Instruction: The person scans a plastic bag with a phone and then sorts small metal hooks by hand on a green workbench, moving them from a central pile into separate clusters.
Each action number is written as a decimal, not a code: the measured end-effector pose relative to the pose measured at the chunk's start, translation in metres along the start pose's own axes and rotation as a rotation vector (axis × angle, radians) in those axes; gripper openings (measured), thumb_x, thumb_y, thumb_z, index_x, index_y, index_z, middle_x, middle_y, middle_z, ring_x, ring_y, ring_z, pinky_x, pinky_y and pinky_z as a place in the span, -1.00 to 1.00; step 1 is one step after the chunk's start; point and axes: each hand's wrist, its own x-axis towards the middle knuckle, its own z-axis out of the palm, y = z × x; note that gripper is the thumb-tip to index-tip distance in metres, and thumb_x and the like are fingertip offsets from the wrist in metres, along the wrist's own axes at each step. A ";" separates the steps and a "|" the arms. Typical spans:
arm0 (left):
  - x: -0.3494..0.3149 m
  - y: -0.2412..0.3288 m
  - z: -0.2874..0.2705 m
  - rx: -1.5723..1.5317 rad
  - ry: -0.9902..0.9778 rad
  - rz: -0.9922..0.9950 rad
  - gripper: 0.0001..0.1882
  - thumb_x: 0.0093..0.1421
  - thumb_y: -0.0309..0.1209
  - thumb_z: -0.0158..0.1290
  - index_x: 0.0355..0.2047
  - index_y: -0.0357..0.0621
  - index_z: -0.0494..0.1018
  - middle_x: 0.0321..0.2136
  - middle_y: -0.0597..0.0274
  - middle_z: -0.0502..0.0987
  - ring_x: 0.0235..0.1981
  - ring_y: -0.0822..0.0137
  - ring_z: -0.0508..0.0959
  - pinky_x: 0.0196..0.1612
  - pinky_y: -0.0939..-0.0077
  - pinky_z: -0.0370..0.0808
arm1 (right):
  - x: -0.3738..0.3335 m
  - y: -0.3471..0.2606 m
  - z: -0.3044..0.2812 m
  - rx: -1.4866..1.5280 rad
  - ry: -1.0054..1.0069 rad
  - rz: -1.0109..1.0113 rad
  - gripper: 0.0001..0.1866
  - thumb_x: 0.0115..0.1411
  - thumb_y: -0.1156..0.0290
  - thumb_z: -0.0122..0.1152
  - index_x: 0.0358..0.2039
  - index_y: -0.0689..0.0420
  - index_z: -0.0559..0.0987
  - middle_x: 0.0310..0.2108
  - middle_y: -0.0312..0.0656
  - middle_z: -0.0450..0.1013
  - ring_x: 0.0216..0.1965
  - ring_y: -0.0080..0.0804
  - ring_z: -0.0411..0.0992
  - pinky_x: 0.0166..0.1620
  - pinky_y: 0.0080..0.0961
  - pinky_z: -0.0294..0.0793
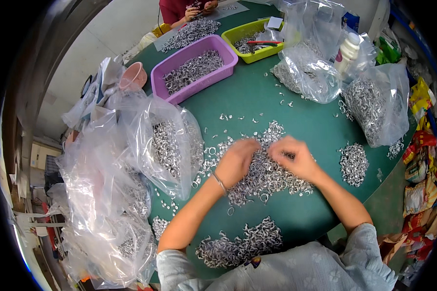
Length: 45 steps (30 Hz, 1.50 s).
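A loose pile of small silver ring-shaped metal pieces (260, 179) lies on the green tabletop between my hands. My left hand (237, 161), with a bracelet at the wrist, is over the pile's left side, fingers drawn together. On the other side my right hand (296, 158) has its thumb and fingers curled into a pinch. Both hands are slightly blurred. Whatever sits between the fingertips is hidden or too small to name. Nearer my body is a long heap of similar pieces (240, 244); a smaller heap (354, 165) is to the right.
Clear plastic bags of metal pieces crowd the left (167, 145) and back right (374, 104). A purple bin (160, 80) and a yellow-green bin (250, 57) stand farther back, near a white bottle (347, 53). Across the table a person's hands (194, 10) handle small pieces.
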 end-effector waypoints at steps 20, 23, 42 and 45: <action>0.021 -0.005 0.020 -0.073 -0.078 -0.211 -0.81 0.19 -0.56 -0.11 -0.23 -0.31 0.45 -0.29 -0.12 0.47 -0.19 -0.10 0.47 -0.10 0.18 0.40 | 0.033 -0.002 0.040 0.479 0.060 0.311 -0.92 0.21 0.47 0.15 -0.34 0.19 0.47 -0.38 -0.32 0.42 -0.33 -0.61 0.32 -0.25 -0.62 0.31; -0.016 0.022 0.020 -0.104 -0.060 -0.129 -0.68 0.11 -0.66 -0.12 -0.10 -0.28 0.42 -0.18 -0.13 0.45 -0.08 -0.10 0.44 0.01 0.17 0.37 | 0.004 -0.031 0.048 -0.044 0.059 0.042 -0.92 0.16 0.51 0.15 -0.35 0.21 0.46 -0.34 -0.18 0.43 -0.24 -0.38 0.38 -0.16 -0.49 0.35; -0.048 0.006 0.023 0.375 0.033 -0.246 -0.48 0.18 -0.24 0.07 0.06 -0.29 0.31 0.12 -0.14 0.28 0.19 -0.17 0.20 0.19 -0.07 0.15 | 0.004 -0.005 0.040 -0.695 -0.175 -0.029 -0.36 0.17 0.09 0.16 0.16 0.22 0.33 0.20 0.05 0.20 0.27 0.06 0.08 0.29 -0.05 0.01; -0.064 0.023 0.017 0.280 0.023 -0.179 -0.49 0.15 -0.34 0.10 0.06 -0.32 0.29 0.12 -0.15 0.27 0.19 -0.23 0.18 0.21 -0.06 0.14 | -0.024 -0.033 0.048 -0.762 -0.236 -0.094 -0.32 0.14 0.08 0.19 0.17 0.22 0.31 0.25 0.02 0.13 0.32 0.04 -0.01 0.29 0.13 -0.11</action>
